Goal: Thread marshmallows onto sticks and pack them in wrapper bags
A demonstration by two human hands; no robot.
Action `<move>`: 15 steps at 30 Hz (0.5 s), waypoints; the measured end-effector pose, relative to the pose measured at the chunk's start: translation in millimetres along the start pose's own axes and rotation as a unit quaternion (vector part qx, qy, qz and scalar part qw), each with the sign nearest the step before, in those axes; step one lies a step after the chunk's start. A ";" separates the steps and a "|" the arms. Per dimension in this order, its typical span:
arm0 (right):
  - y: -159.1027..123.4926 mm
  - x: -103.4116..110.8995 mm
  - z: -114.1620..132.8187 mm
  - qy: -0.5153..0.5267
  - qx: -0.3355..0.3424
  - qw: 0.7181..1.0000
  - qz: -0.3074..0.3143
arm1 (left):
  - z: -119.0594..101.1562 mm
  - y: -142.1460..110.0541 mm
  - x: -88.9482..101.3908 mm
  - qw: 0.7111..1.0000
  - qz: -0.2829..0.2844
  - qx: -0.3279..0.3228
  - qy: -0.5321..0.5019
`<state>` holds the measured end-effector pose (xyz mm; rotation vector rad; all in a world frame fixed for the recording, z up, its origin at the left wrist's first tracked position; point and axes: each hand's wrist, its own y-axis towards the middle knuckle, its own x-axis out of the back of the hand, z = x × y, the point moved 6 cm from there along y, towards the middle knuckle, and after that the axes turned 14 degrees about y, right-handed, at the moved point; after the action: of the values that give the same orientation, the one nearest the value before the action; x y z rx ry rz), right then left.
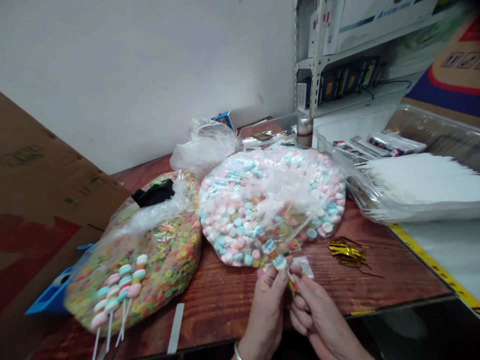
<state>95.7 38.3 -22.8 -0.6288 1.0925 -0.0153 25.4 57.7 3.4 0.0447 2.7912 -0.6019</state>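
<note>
Both my hands meet low in the middle of the view. My left hand (265,314), with a metal bangle at the wrist, pinches a candy skewer (270,252) of pastel discs, and my right hand (318,315) grips its lower end. The fingers partly hide the stick. Just behind them lies a large clear bag of pastel round candies (262,207). To its left sits a bag of colourful ring candies (168,255), with several finished candy skewers (120,290) lying on top. A small clear wrapper (304,266) lies beside my right fingers.
Gold twist ties (348,253) lie on the wooden table (225,310). A clear plastic tray (375,200) holds white paper sticks at right. A cardboard sheet (48,200) rises at left, a steel flask (305,131) stands behind, and metal shelving (318,60) stands at the back.
</note>
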 end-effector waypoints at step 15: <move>2.3 1.1 -1.0 -0.077 0.027 0.996 0.042 | 8.8 4.4 15.5 0.998 0.026 0.025 0.044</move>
<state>94.8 39.4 -25.1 -0.5254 0.9649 0.0746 13.3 57.6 -10.4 0.1574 2.8494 -0.6717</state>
